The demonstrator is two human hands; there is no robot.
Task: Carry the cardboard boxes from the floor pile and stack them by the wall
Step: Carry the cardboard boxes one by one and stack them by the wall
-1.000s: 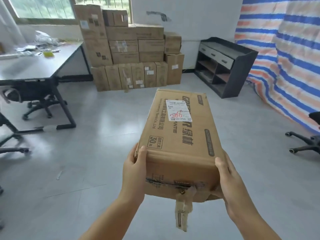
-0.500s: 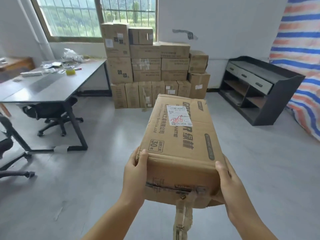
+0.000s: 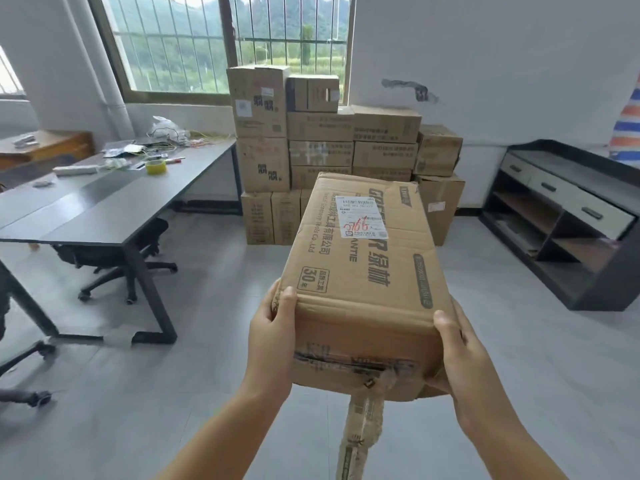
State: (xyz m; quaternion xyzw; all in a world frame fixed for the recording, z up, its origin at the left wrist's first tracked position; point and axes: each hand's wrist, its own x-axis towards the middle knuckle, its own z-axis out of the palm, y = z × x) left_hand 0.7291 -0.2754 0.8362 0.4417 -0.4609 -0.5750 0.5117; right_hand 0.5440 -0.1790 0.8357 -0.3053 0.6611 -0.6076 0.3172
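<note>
A: What are the hands doing?

B: The left hand (image 3: 272, 336) grips the near left corner of the cardboard box (image 3: 363, 271). Its thumb lies on top of the box and the other fingers are curled around the side and under it. The right hand (image 3: 460, 355) grips the near right corner the same way, thumb on top, fingers tucked below.

A: Where is the box?

B: It is up in the air, in the middle of the view, held out in front of the person. It points away toward 12 o'clock. A white label (image 3: 362, 216) with red writing is stuck on its top, near the far end.

A: Is something hanging down?

B: Yes. A loose strip of tape (image 3: 360, 434) hangs from the near end of the box, at 6 o'clock.

A: What is past the box?

B: At 12 o'clock a stack of boxes (image 3: 322, 133) stands on the floor against the wall, under the window (image 3: 221, 43). The held box hides part of it.

A: And on the sides?

B: At 9 o'clock there is a grey desk (image 3: 104, 209) with a yellow tape roll (image 3: 156, 167) on it, and a black chair (image 3: 114, 258) under it. At 3 o'clock there is a dark shelf unit (image 3: 568, 216) with drawers.
</note>
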